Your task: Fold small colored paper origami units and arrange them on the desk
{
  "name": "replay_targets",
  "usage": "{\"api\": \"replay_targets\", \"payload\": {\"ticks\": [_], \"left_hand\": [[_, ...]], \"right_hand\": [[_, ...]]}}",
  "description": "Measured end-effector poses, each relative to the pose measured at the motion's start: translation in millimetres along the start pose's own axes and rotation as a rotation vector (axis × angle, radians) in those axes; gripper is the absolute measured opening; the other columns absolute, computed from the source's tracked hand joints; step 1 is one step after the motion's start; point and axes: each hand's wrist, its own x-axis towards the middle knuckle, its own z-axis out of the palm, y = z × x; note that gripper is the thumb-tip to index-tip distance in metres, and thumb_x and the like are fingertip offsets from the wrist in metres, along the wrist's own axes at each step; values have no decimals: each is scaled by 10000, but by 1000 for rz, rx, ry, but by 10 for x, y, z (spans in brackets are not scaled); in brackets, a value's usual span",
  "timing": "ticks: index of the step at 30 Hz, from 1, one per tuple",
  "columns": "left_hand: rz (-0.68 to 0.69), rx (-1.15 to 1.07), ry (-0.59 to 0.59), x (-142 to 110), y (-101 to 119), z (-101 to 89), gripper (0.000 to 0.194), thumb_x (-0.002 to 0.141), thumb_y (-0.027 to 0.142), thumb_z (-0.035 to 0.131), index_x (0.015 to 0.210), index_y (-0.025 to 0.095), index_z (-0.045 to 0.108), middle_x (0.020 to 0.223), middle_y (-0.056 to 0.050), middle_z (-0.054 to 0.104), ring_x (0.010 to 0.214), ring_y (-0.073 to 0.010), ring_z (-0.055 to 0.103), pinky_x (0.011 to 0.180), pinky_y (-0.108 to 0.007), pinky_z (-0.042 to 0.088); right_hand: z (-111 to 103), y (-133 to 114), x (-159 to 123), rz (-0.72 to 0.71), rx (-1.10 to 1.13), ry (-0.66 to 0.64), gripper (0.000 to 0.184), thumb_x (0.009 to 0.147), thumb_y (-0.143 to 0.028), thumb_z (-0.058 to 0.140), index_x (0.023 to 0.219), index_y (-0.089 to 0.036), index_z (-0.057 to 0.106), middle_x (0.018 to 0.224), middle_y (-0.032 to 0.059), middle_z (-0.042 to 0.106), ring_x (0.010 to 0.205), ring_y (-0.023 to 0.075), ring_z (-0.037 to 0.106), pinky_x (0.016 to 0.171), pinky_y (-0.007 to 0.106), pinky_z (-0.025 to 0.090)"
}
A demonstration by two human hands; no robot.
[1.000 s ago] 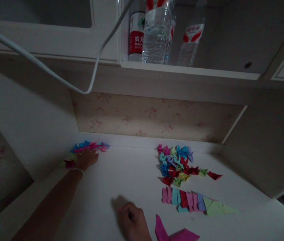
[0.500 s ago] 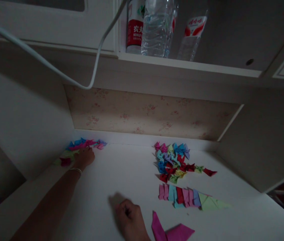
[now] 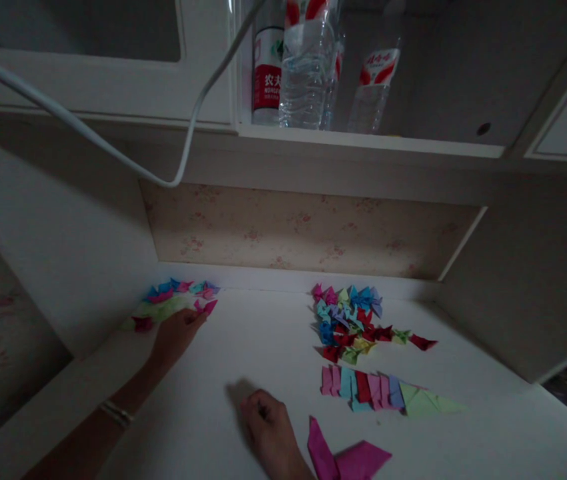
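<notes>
- White open-fronted cupboard [image 3: 373, 138]: clear plastic bottles [image 3: 306, 87] inside.
- Below-left of the cupboard: left hand [image 3: 177, 333], fingers pinching a small magenta folded-paper piece [image 3: 208, 307].
- Below the cupboard: right hand [image 3: 269, 421], fingers curled loosely inward.

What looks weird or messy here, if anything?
One red folded-paper piece pokes out rightward from the jumbled multicoloured paper cluster, like a stray. A thin white cable droops oddly in front of the white cupboard. Nothing looks spilled.

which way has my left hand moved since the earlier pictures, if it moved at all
Yes: judged against the fixed wallpaper panel, the left hand has drawn back, away from it, and now holds a magenta folded paper.
</notes>
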Motion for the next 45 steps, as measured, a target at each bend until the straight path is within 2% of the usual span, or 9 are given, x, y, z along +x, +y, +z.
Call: {"api": "replay_targets", "payload": {"ticks": [4, 8, 11, 14, 19, 26, 35, 41, 45], "left_hand": [[-3, -248, -101, -663, 219, 73, 266, 730, 377, 526, 558, 218, 400, 515, 60, 402, 530, -141, 428, 542, -241, 295], [27, -609, -303, -1165, 437, 212, 201, 744, 288, 523, 609, 218, 392, 566, 64, 402, 553, -128, 399, 544, -230, 312], [63, -848, -408, -1331, 540, 338, 118, 735, 196, 529, 695, 217, 421, 653, 54, 440, 614, -127, 430, 578, -227, 354], [71, -961, -449, -1337, 540, 392, 136, 724, 146, 553, 731, 213, 435, 701, 45, 460, 663, -126, 459, 610, -228, 371], [14, -969, -454, -1260, 384, 323, 114, 752, 142, 556, 774, 208, 465, 672, 53, 493, 639, -117, 474, 617, -228, 368], [-2, -998, -416, -1299, 395, 300, 95, 765, 177, 591, 781, 201, 501, 675, 47, 505, 642, -118, 487, 616, -228, 374], [-46, -1134, -445, -1346, 403, 363, 118, 752, 151, 590, 765, 212, 490, 714, 38, 523, 677, -129, 510, 653, -248, 414], [-75, -1140, -414, -1352, 395, 405, 98, 758, 190, 593, 763, 215, 499, 678, 47, 504, 623, -120, 485, 606, -235, 409], [-84, -1046, -302, -1327, 441, 385, 119, 700, 215, 623, 713, 209, 505, 674, 46, 499, 624, -126, 487, 588, -225, 414]], "right_hand": [[0, -55, 9, 81, 261, -15, 378, 790, -541, 607, 731, -171, 553, 493, -79, 400, 415, 62, 295, 388, 192, 191], [-27, -86, 19, 100, 552, -14, 429, 765, -580, 617, 877, -169, 558, 565, -64, 509, 329, 46, 323, 304, 182, 160], [-65, -111, 16, 81, 606, -22, 508, 795, -588, 576, 1026, -136, 584, 676, -10, 588, 358, 51, 397, 316, 177, 229], [-86, -94, 31, 63, 598, -47, 499, 829, -565, 546, 1030, -114, 614, 659, 0, 579, 401, 62, 421, 362, 178, 293], [-71, 18, 71, 69, 541, -80, 388, 817, -501, 613, 793, -114, 625, 540, -38, 500, 418, 56, 391, 389, 177, 255], [-75, -34, 39, 86, 512, -88, 409, 785, -537, 637, 769, -131, 592, 554, -20, 566, 422, 68, 460, 405, 180, 324], [-84, -77, 26, 124, 536, -145, 661, 749, -583, 651, 1212, -121, 560, 644, 0, 619, 353, 75, 486, 337, 183, 359], [-77, -90, 6, 93, 466, -179, 497, 733, -591, 655, 835, -104, 645, 617, 4, 604, 372, 55, 470, 359, 170, 360], [-51, -63, 5, 73, 431, -140, 493, 703, -573, 693, 836, -104, 622, 513, -32, 555, 333, 51, 429, 331, 160, 327]]}}
